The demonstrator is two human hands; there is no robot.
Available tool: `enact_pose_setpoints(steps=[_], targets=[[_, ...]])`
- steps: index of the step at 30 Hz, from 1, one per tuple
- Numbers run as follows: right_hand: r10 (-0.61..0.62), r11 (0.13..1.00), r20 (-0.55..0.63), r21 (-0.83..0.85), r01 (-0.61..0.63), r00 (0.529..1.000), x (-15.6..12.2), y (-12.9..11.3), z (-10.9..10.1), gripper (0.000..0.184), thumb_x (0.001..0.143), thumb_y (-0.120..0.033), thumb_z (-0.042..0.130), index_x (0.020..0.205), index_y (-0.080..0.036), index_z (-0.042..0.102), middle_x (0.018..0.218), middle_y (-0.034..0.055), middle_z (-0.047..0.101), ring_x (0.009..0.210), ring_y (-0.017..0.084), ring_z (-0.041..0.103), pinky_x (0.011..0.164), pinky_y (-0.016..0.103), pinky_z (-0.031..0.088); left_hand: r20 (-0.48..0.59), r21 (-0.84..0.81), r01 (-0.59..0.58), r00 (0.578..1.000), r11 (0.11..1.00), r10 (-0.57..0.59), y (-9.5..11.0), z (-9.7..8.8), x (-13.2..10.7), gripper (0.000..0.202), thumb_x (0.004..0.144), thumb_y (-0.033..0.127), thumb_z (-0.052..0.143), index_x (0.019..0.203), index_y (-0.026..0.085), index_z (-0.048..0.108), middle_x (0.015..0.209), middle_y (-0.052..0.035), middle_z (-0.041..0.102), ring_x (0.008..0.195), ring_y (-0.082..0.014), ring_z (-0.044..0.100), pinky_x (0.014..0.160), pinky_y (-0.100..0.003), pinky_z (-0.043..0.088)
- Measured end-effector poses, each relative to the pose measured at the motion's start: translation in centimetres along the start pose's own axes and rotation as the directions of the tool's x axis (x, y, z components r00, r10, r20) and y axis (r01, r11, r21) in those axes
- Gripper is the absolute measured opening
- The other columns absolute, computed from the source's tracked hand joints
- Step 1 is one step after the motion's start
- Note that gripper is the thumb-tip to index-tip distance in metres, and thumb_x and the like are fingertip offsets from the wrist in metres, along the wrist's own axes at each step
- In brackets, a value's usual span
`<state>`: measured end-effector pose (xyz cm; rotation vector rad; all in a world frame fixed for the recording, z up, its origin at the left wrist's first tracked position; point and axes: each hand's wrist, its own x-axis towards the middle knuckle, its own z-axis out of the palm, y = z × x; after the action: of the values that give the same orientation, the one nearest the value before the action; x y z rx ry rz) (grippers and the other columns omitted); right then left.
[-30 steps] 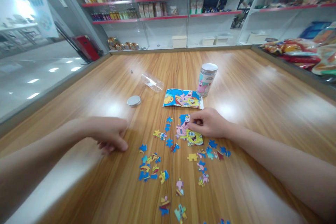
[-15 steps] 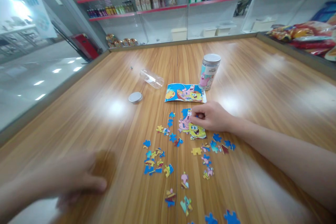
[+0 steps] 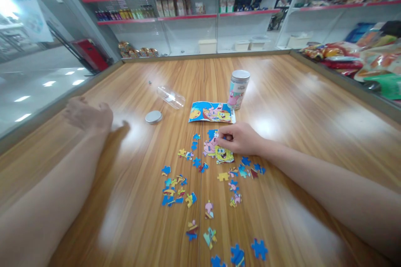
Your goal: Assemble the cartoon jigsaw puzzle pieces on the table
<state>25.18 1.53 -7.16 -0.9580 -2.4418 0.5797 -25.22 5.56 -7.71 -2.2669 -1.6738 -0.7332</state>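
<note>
My right hand [image 3: 239, 138] rests with curled fingers on the upper right of a partly joined jigsaw puzzle [image 3: 210, 147] with pink and yellow cartoon figures. Whatever its fingertips pinch, if anything, is hidden. Off to the left, my left hand [image 3: 89, 114] is raised over the table, fingers apart and empty. Loose puzzle pieces [image 3: 223, 176] lie below and on both sides of the joined part, with a blue piece [image 3: 259, 249] near the front. Just behind the puzzle lies a printed picture sheet [image 3: 211, 112] showing the same figures.
A printed can with a silver lid [image 3: 238, 89] stands by the sheet's right end. A clear plastic cylinder [image 3: 171, 97] lies on its side, near a round silver lid [image 3: 153, 117]. Raised edging [image 3: 203, 56] borders the wooden table; snack bags [image 3: 338, 58] are beyond it at right.
My left hand has moved forward, from the lower left to beside the silver lid. My right hand stays on the puzzle. The whole view has shifted slightly.
</note>
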Motion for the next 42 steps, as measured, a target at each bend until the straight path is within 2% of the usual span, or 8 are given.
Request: enact_pose_setpoints(steps=[2,4,10,13,16,23,36,42], targets=[[-0.001,1.0,0.0,0.009,0.001,1.0,0.0,0.0,0.0,0.027,0.086,-0.031,0.06,0.065,-0.017,0.053,0.057,-0.0048,0.045,0.055,0.007,0.036,0.057,0.024,0.022,-0.433,0.006,0.199,0.884,0.98,-0.176,2.3,0.3,0.4,0.064,0.097,0.042,0.047,0.142,-0.002,0.033,0.154,-0.0187,0.036,0.144,-0.0432,0.014,0.107,-0.067,0.005],[0.001,1.0,-0.001,0.017,-0.001,1.0,0.0,0.1,0.1,0.027,0.086,-0.031,0.06,0.065,-0.017,0.053,0.057,-0.0049,0.045,0.054,0.007,0.036,0.057,0.024,0.022,-0.582,0.048,0.246,0.794,0.968,-0.173,5.6,0.5,1.1,0.067,0.09,0.04,0.063,0.143,0.007,0.038,0.158,-0.0114,0.031,0.143,-0.0412,0.022,0.112,-0.064,0.011],[-0.001,1.0,0.003,0.023,0.001,1.0,-0.1,0.1,0.0,0.028,0.088,-0.034,0.06,0.066,-0.017,0.055,0.057,-0.0045,0.046,0.055,0.007,0.037,0.056,0.024,0.022,-0.42,0.068,-0.215,0.88,0.974,0.224,18.0,2.2,3.0,0.063,0.095,0.029,0.055,0.152,0.021,0.031,0.164,-0.0034,0.027,0.152,-0.0313,0.022,0.123,-0.057,0.023],[0.001,1.0,0.007,0.005,-0.001,1.0,-0.1,0.0,0.0,0.026,0.088,-0.034,0.059,0.069,-0.017,0.058,0.059,-0.0044,0.047,0.055,0.007,0.037,0.057,0.024,0.023,-0.23,0.037,-0.522,0.825,0.852,0.515,21.1,2.8,2.4,0.073,0.091,0.024,0.058,0.155,0.035,0.026,0.16,0.0025,0.037,0.151,-0.0296,0.028,0.12,-0.053,0.035],[0.0,1.0,0.016,0.006,0.0,1.0,-0.1,0.0,0.0,0.026,0.089,-0.034,0.059,0.069,-0.017,0.057,0.058,-0.0045,0.047,0.056,0.007,0.037,0.057,0.024,0.023,-0.14,-0.061,-0.643,0.763,0.763,0.631,21.6,2.7,1.7,0.08,0.09,0.025,0.061,0.157,0.04,0.02,0.161,0.0042,0.035,0.15,-0.0288,0.032,0.119,-0.049,0.04],[0.023,0.999,0.024,0.029,-0.024,0.999,-0.1,-0.1,-0.1,0.026,0.088,-0.032,0.06,0.068,-0.017,0.056,0.057,-0.0052,0.046,0.055,0.007,0.038,0.057,0.024,0.023,-0.113,-0.124,-0.575,0.818,0.809,0.564,21.2,2.0,2.3,0.09,0.089,0.038,0.067,0.159,0.036,0.012,0.169,-0.0017,0.0,0.155,-0.0384,0.008,0.124,-0.061,0.025],[-0.034,0.999,-0.018,0.006,0.034,0.999,-0.4,0.6,0.2,0.037,0.089,-0.034,0.061,0.057,-0.015,0.057,0.051,-0.0053,0.041,0.05,0.006,0.034,0.053,0.025,0.022,0.133,-0.232,-0.641,0.724,0.732,0.676,21.5,1.9,2.4,0.043,0.086,0.041,0.07,0.128,0.038,0.066,0.168,0.0053,0.001,0.154,-0.0403,-0.004,0.122,-0.07,0.005],[-0.032,0.997,-0.387,0.058,0.059,0.922,-0.6,0.0,-0.2,0.023,0.089,-0.029,0.059,0.073,-0.016,0.069,0.054,-0.0039,0.044,0.051,0.008,0.038,0.054,0.026,0.028,0.132,-0.267,-0.634,0.722,0.726,0.679,21.2,2.2,2.5,0.045,0.085,0.044,0.071,0.129,0.035,0.066,0.168,0.0026,0.006,0.155,-0.0383,0.0,0.124,-0.067,0.009]])
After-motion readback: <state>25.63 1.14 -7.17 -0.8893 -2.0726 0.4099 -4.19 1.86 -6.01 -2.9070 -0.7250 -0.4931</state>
